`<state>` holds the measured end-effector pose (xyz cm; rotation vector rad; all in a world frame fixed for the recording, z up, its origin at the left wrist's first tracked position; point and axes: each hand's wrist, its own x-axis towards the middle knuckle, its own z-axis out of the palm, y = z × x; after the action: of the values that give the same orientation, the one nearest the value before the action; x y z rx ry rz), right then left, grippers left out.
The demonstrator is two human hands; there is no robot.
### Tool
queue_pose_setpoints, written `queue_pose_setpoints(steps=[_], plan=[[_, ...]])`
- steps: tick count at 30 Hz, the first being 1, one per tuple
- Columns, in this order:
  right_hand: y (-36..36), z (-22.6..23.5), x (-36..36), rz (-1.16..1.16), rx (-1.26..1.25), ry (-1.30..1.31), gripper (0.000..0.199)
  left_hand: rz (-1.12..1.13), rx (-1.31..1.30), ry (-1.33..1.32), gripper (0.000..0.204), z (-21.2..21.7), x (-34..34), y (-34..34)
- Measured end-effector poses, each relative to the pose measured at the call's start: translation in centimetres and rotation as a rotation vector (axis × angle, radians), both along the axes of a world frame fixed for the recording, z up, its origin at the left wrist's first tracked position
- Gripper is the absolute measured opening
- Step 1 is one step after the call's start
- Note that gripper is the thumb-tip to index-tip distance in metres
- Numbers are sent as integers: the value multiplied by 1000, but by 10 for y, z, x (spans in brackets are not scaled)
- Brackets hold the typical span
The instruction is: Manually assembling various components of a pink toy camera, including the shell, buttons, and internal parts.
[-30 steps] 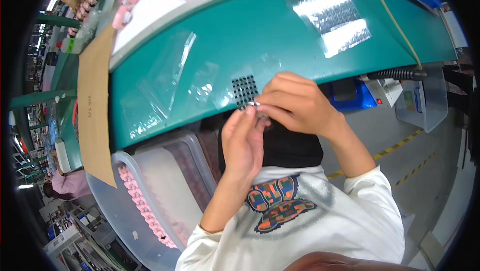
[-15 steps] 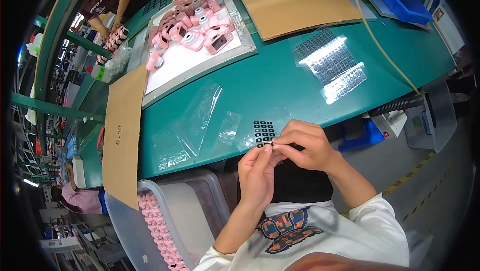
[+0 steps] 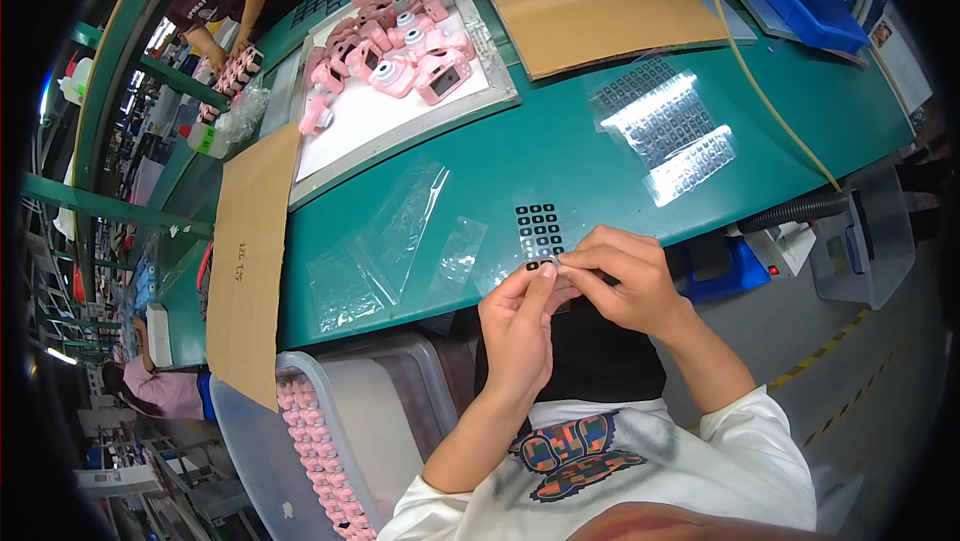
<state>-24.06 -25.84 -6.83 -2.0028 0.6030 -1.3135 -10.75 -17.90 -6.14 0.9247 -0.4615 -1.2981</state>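
Left hand (image 3: 520, 329) and right hand (image 3: 632, 281), fingertips pinched on the near edge of a sheet of black square stickers (image 3: 537, 226), which extends just beyond them over the green table (image 3: 540, 146), right of clear plastic bags (image 3: 410, 231).

Head-worn fisheye; looks down; hands (image 3: 518, 336), bench (image 3: 500, 156) near

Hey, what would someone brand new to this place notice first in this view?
Probably the heap of pink toy cameras on the white board at the table's far left. Then the left hand and right hand, fingertips together at the near edge of a sheet of black squares. Shiny clear-wrapped sheets glare farther right on the table.
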Motion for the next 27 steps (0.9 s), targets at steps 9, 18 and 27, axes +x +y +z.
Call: queue_pose_setpoints(steps=[9,18,27], plan=[[-10,-7,-5,-34,142,-133,14,-32,87,-109,24,10,9,-28],[-15,-10,-20,-111,248,-161,15,-73,215,-555,43,38,43,-55],[-19,-3,-5,-51,181,-133,14,102,43,-1334,29,87,111,45]])
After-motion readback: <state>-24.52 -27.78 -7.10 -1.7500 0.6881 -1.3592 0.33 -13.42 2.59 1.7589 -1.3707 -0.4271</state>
